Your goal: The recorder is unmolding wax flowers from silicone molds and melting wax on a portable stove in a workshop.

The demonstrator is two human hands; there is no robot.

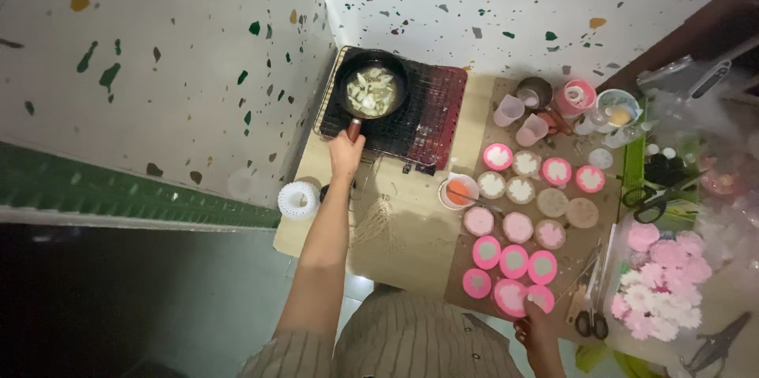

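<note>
My left hand (345, 153) grips the handle of a small black pan (371, 85) that sits on a black stove with a wire rack (431, 113) in the wall corner. Pale chunks lie in the pan. My right hand (538, 329) rests at the near edge of the wooden table, its fingers touching a round pink mould (541, 297). Several round pink and white moulds (518, 228) lie in rows on a brown board (589, 251) just beyond that hand.
A small bowl with orange contents (458, 190) stands beside the stove. Plastic cups (520, 121) and jars are at the back. Scissors (591, 319) lie right of the moulds, next to a tray of pink and white flower shapes (660, 283). A white ribbed ring (298, 200) sits at the table's left edge.
</note>
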